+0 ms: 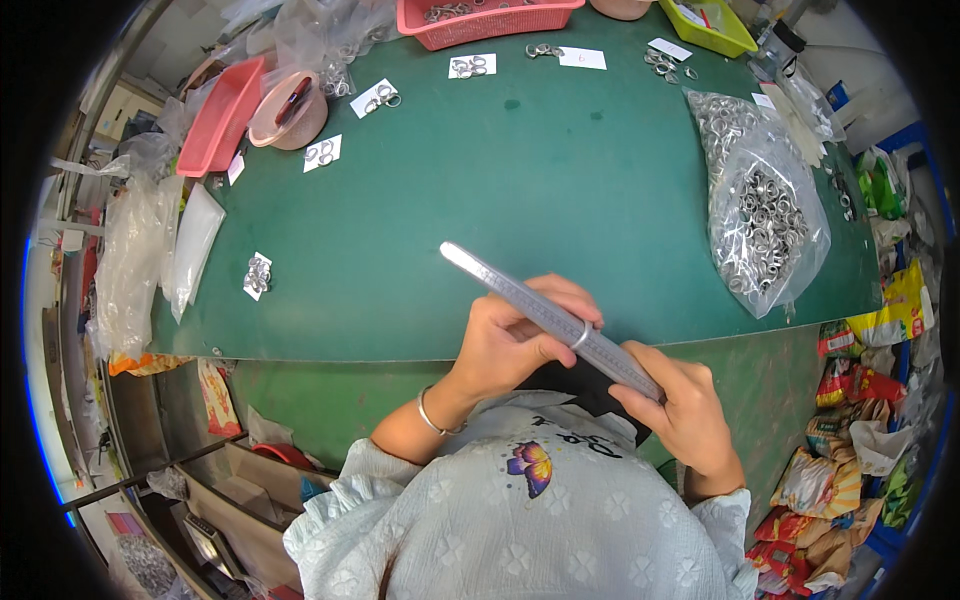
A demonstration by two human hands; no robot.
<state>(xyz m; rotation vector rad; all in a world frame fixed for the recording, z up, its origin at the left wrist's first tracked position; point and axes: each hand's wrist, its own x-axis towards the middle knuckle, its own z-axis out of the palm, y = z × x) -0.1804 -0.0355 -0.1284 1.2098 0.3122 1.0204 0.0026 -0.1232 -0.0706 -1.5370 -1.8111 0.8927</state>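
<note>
1. From my seat away from the bench, I have both bare hands in view, working together on one grooved, tapered metal ring mandrel (510, 290).
2. The left hand (505, 340) is closed around the mandrel's middle, thumb on the near side and fingers curled behind it; a silver bangle (432, 415) circles that wrist.
3. The right hand (685, 405) grips the thicker lower end, thumb below and fingers above.
4. The mandrel sits aslant in front of the torso, its slim tip pointing up and left over the green tabletop (430, 190) — the thick end nearer the shirt (450, 530).
5. I see a metal ring (581, 335) around the shaft between the two hands, just beside the left fingertips; whether they press on it, I can't tell.
6. To the right on the table I have a clear plastic bag (765, 230) full of metal rings.
7. Small groups of rings lie on or beside white paper slips along the far and left parts of the table.
8. At the far edge stand a pink basket (490, 30) and a yellow-green basket (728, 38); at left, a pink tray (220, 120) beside a round pale-pink tub (302, 125) with a red-and-black pen (293, 100) in it.
</note>
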